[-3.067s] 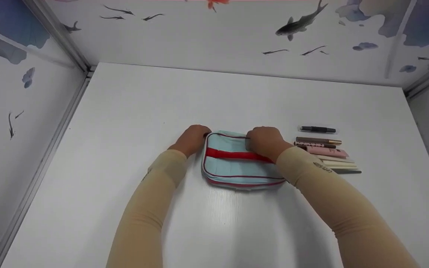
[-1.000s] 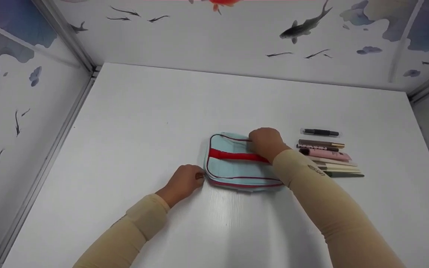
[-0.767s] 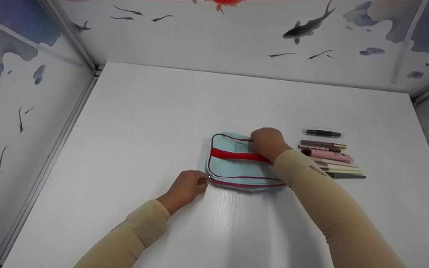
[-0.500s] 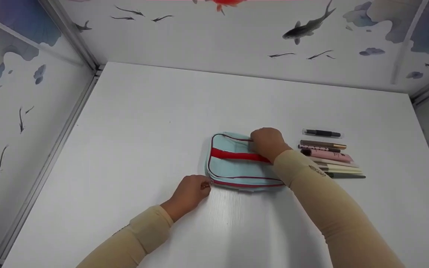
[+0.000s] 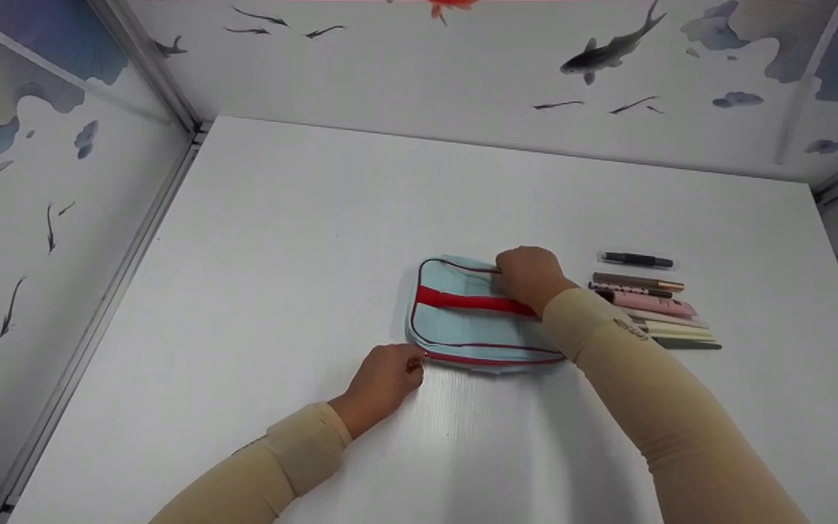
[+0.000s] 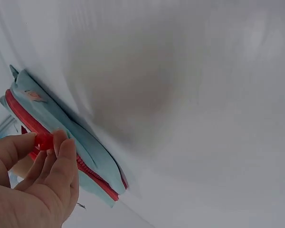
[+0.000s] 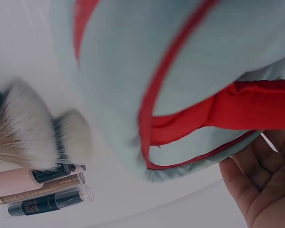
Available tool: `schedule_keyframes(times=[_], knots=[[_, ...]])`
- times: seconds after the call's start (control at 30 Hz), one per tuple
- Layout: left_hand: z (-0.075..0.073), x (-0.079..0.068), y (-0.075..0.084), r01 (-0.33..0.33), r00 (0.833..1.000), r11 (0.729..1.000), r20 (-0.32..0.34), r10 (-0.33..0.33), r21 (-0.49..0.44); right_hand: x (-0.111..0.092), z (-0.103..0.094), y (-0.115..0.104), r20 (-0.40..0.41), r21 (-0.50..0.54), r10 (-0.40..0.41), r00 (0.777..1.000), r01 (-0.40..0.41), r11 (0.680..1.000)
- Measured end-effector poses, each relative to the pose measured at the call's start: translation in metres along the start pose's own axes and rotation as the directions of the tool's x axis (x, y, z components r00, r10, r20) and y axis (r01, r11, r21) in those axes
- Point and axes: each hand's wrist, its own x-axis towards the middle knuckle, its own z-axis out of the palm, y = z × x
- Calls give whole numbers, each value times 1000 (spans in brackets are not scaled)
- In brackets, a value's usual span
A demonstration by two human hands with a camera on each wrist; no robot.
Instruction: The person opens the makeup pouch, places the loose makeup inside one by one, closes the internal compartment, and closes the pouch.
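Observation:
A light blue cosmetic bag with red piping lies on the white table, its red strap handle across the top. At the bag's near left corner, my left hand pinches a round red zipper pull between thumb and fingers. The red zipper runs along the bag's side in the left wrist view. My right hand grips the bag's far edge toward the right, and part of the bag is hidden under that hand and forearm. Its curled fingers show beside the edge in the right wrist view.
Right of the bag lie a black double-ended stick, a brown tube with a gold end, a pink tube and several makeup brushes. Printed walls border the table at the back and sides.
My left hand has come from the bag's far left corner round its left side to the near left corner, then slightly right with the zipper pull. My right hand keeps its hold.

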Motion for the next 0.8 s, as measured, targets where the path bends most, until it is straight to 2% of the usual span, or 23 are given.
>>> schedule_keyframes(times=[0.13,0.27,0.53,0.8], knots=[[-9,5,0,4,1000,998,-3,-3,69,-5,-6,1,48,34,12,999,-13,999],[-20,13,-2,23,1000,992,-17,-21,123,-10,-8,-1,64,15,5,998,-6,1000],[-38,31,-5,71,996,981,-58,-62,181,-17,-5,2,111,75,53,992,-62,995],[-51,49,-5,17,998,970,-63,-2,244,-23,-2,8,138,165,83,987,-105,981]])
